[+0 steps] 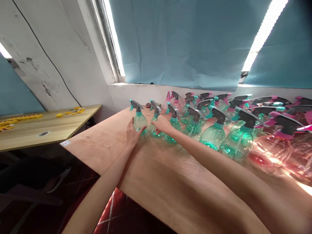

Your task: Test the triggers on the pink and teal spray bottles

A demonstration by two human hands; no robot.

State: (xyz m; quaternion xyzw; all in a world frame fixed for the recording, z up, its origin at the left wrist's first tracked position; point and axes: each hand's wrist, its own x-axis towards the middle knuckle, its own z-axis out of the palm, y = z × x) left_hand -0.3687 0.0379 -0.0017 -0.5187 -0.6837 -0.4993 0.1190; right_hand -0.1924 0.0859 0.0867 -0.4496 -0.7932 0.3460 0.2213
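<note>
A clear green spray bottle (140, 121) with a grey and teal trigger head stands upright at the left end of a row on the wooden table. My left hand (133, 134) is around its lower body, fingers on the left side and thumb across the front. Just right of it is a second green spray bottle (154, 131), also upright. My right hand (162, 124) reaches over to it, its bent fingers against the front and right side of the body. A third green spray bottle (173, 125) stands partly behind my right wrist.
More green spray bottles (213, 136) and pink ones (271, 149) crowd the table's right side and back. The wooden table (151, 169) ends at a front left edge above a dark red floor. Another table (73, 125) at left holds yellow pieces (31, 117).
</note>
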